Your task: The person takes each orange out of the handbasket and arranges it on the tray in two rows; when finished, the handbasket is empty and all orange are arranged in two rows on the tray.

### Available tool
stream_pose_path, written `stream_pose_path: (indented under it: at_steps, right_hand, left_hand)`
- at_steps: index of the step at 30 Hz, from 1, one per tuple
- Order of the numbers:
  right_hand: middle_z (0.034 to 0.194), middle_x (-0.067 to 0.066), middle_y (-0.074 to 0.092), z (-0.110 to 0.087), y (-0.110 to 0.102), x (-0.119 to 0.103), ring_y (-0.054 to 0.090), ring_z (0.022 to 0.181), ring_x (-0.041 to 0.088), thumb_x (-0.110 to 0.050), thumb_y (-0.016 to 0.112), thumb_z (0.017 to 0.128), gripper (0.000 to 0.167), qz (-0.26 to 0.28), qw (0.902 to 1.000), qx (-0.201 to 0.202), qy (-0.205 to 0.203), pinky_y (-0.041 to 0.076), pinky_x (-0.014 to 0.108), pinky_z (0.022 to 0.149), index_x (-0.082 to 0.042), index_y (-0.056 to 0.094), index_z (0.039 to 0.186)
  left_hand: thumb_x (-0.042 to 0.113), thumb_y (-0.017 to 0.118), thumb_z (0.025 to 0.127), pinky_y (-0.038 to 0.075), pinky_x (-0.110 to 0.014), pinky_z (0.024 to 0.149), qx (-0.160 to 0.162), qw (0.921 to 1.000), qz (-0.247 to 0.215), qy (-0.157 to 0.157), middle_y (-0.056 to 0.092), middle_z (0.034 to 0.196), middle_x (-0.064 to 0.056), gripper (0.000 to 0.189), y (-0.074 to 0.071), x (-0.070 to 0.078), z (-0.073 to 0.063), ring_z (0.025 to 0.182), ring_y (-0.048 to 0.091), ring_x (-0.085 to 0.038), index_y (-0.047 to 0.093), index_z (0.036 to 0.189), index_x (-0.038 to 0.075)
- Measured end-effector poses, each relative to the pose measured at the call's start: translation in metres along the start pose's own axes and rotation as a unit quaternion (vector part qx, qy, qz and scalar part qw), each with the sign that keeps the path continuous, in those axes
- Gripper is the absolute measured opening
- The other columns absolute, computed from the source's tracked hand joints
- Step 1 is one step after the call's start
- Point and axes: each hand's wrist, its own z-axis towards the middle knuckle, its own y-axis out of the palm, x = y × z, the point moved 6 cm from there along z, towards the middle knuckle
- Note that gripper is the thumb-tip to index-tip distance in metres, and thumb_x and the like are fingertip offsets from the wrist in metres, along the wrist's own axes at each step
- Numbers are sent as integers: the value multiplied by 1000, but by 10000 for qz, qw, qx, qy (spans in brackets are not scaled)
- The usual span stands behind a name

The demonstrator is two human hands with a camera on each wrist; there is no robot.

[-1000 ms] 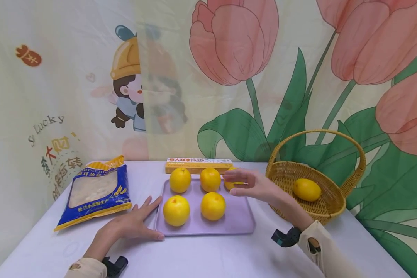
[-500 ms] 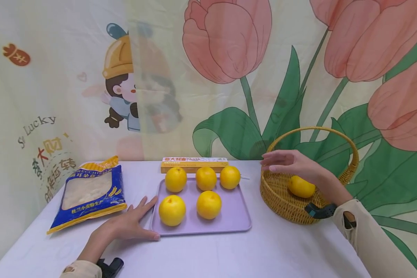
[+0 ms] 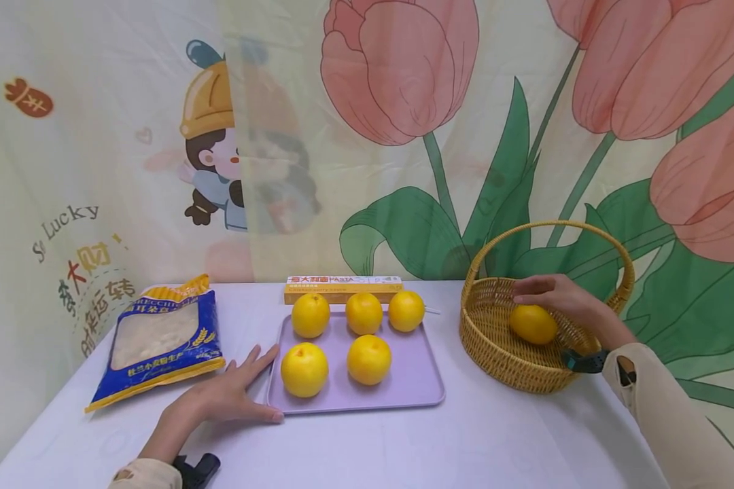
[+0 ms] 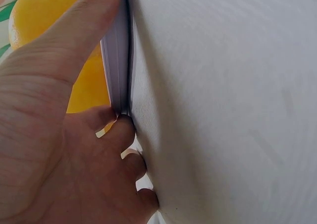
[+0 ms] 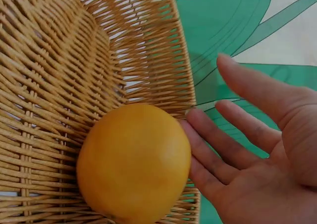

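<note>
My left hand [image 3: 223, 397] rests at the left side of a lilac tray [image 3: 412, 380], fingers spread and thumb by its front corner. In the left wrist view, the thumb and fingertips lie right along the tray's edge [image 4: 116, 70]. On the tray stand several round, yellow orange-like fruits [image 3: 304, 370]. My right hand [image 3: 565, 299] reaches over the wicker basket [image 3: 495, 360], close above an oval yellow fruit [image 3: 533, 324] lying inside. Seen from the right wrist, the fingers [image 5: 210, 154] are extended right beside this fruit [image 5: 133, 162], with the thumb held apart from it.
A blue and yellow pasta bag [image 3: 155, 343] lies at the left of the white-covered table [image 3: 367, 451]. Behind the tray is a long pasta box [image 3: 342, 288]. The basket's tall handle [image 3: 550, 224] arches up. A printed curtain [image 3: 293, 244] hangs at the back.
My right hand has moved right from the back-right fruit on the tray to the basket, then lowered toward the fruit there. The left hand stays at the tray's edge.
</note>
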Motion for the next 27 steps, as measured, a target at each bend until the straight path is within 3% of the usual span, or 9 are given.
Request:
stream_pose_path:
  at_steps: [4, 8, 12, 16, 20, 24, 27]
  right_hand:
    - [151, 29, 59, 11, 1, 3, 53, 139, 47, -35, 65, 110, 63, 11, 9999, 60, 85, 45, 65, 116, 6, 50, 156]
    - [154, 29, 57, 22, 6, 3, 54, 141, 46, -38, 64, 110, 65, 438, 9988, 181, 103, 50, 54, 115, 4, 49, 157]
    - [154, 27, 57, 23, 6, -1, 53, 141, 44, -40, 65, 110, 65, 804, 9943, 687, 101, 48, 55, 117, 3, 51, 156]
    - [146, 31, 61, 15, -4, 1, 54, 136, 46, -30, 66, 110, 55, 382, 9908, 1284, 168, 49, 59, 111, 9, 56, 149]
    - [137, 37, 65, 11, -8, 13, 57, 128, 53, -19, 68, 108, 51, -333, 9936, 1024, 347, 55, 58, 102, 16, 57, 142]
    - [135, 42, 62, 9, -8, 25, 59, 123, 56, -25, 73, 104, 58, -875, 9930, 575, 548, 59, 57, 97, 19, 58, 139]
    - [136, 44, 58, 8, -8, 28, 62, 118, 53, -32, 75, 102, 63, -1069, 9910, 416, 695, 62, 50, 89, 18, 61, 138]
  left_hand:
    - [60, 89, 82, 16, -91, 112, -8, 10000, 17, -21, 11, 172, -40, 121, -1, 0, 0, 145, 11, -80, 24, 172, 12]
    - [60, 89, 82, 17, -90, 113, -13, 10000, 55, -65, 11, 172, -39, 120, 0, -2, 1, 146, 11, -79, 24, 173, 13]
    - [60, 89, 82, 17, -90, 113, -9, 10000, 49, -78, 12, 173, -38, 120, 0, -2, 1, 147, 11, -78, 25, 173, 14]
    - [59, 89, 82, 16, -90, 113, 2, 10000, 13, -22, 11, 173, -38, 121, 0, 0, 1, 146, 10, -79, 24, 173, 14]
    - [59, 90, 82, 17, -90, 113, 13, 10000, 24, -4, 11, 172, -39, 121, -1, 0, 1, 146, 11, -79, 25, 173, 13]
    - [59, 90, 81, 16, -90, 113, -7, 10000, 9, -47, 11, 173, -38, 121, 0, 0, 1, 146, 11, -79, 25, 173, 13]
    - [58, 90, 82, 17, -90, 113, 2, 10000, 10, -32, 12, 172, -39, 121, 0, 0, 1, 146, 11, -79, 25, 173, 13]
